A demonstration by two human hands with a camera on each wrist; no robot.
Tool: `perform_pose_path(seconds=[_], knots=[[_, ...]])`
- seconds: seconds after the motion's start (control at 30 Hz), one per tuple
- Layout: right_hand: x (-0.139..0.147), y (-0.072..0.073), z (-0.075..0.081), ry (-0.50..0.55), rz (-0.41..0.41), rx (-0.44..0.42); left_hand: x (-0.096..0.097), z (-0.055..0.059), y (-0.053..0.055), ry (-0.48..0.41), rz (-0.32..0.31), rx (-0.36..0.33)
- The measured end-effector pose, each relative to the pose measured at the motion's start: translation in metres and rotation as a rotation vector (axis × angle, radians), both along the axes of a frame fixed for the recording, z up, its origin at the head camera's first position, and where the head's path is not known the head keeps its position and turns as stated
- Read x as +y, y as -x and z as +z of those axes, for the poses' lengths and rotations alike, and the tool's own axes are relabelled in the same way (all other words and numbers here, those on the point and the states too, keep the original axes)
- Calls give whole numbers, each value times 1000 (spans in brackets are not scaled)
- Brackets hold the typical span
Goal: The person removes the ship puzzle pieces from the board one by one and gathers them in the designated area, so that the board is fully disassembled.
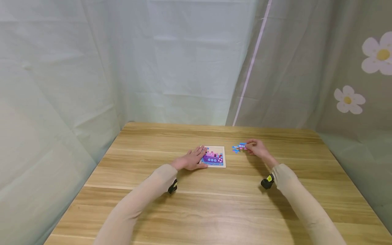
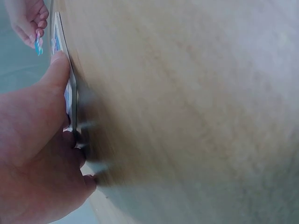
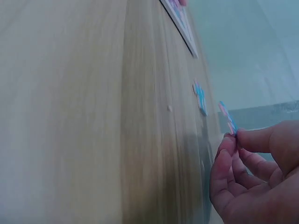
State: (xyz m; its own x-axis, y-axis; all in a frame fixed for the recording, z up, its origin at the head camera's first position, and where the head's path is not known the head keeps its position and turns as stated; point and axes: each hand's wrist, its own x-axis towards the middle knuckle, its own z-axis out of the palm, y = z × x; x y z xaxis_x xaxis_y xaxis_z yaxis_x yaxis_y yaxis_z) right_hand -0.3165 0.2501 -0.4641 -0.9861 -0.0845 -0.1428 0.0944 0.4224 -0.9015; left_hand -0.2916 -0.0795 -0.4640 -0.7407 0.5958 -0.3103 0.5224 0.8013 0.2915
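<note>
A jigsaw puzzle [image 1: 212, 160] with a purple and blue picture lies in a pale frame [image 1: 225, 160] on the table, its upper part showing bare backing. My left hand [image 1: 193, 159] rests flat across the frame's left side, fingers spread and thumb at the near edge. To the right of the frame, my right hand [image 1: 256, 148] pinches a pink and blue puzzle piece [image 3: 228, 118] between thumb and fingertips, held above the table. More blue puzzle pieces [image 3: 200, 98] lie on the wood just left of that hand.
The wood-grain table [image 1: 199, 211] stretches toward me and to both sides. Pale curtains [image 1: 183, 68] hang behind its far edge, and a grey one with white flowers [image 1: 349, 99] hangs at the right. A black wrist camera [image 1: 267, 182] sits below the right cuff.
</note>
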Motion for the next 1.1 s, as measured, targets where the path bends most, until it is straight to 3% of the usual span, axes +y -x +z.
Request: perform_pose_path(seconds=[0.6, 0.93, 1.1], knots=[[13, 1, -4, -92, -2, 35, -1, 2, 1, -2, -11, -2], [5, -2, -4, -334, -32, 141, -1, 1, 1, -3, -10, 10], [3, -5, -2, -420, -63, 151, -1, -1, 2, -8, -8, 9]])
